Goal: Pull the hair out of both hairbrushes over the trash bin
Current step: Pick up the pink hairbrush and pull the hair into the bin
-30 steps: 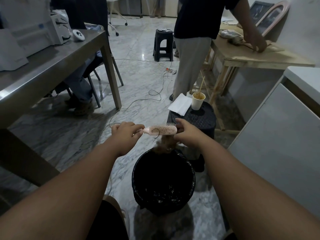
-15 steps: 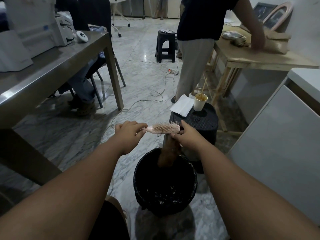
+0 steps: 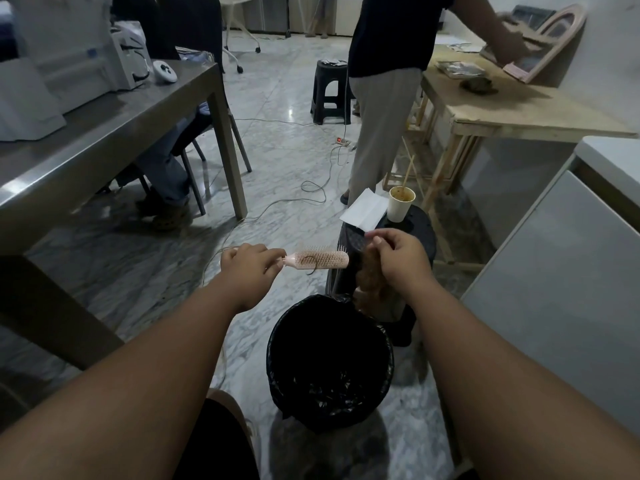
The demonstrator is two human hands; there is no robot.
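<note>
Since the earlier frame the right hand (image 3: 398, 263) has drawn off the brush tip toward the right of the frame. It pinches a brown hair clump (image 3: 369, 282) that hangs over the far rim of the trash bin (image 3: 277, 375). The left hand (image 3: 251, 268) grips the handle. The hairbrush (image 3: 322, 260) lies level at mid-frame, head pointing right, with one strand looped on its bristles. A black stool (image 3: 419, 225) crowds the bin's upper-right edge; open floor (image 3: 173, 289) lies to its left.

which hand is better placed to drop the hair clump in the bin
Right. The right hand pinches the hair clump hanging above the far rim of the trash bin; the left hand is occupied gripping the pink hairbrush by its handle.
</note>
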